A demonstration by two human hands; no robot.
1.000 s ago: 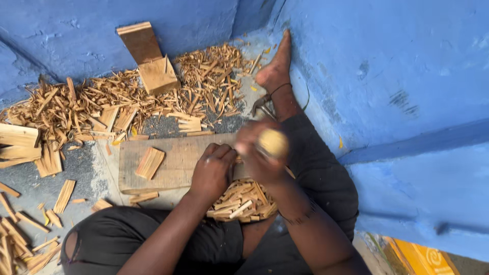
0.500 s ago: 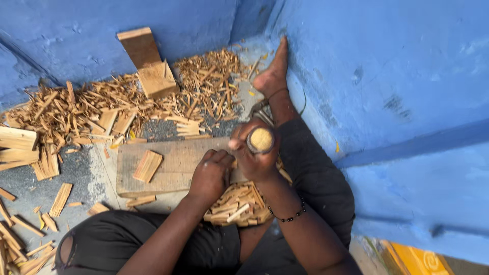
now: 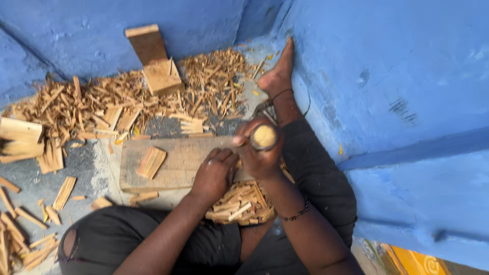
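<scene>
My right hand [image 3: 257, 155] is closed around a tool with a round, pale wooden handle [image 3: 264, 136], seen end-on. It is held upright over the right end of a flat wooden board [image 3: 173, 168]. My left hand [image 3: 214, 174] rests on that end of the board, right against the right hand. Its fingers are curled, and whatever is under them is hidden. A heap of thin split sticks [image 3: 242, 203] lies in my lap just below both hands. One small flat wood piece [image 3: 151, 162] lies on the board to the left.
Wood chips and splinters [image 3: 127, 104] cover the floor along the blue wall. Two wooden blocks [image 3: 155, 63] stand at the back, and larger offcuts [image 3: 20, 137] lie at the left. My bare foot [image 3: 279, 71] stretches into the corner. The blue wall [image 3: 397, 76] is close on the right.
My right hand and the handle have shifted slightly, settling closer over the left hand. The left hand has stayed on the board.
</scene>
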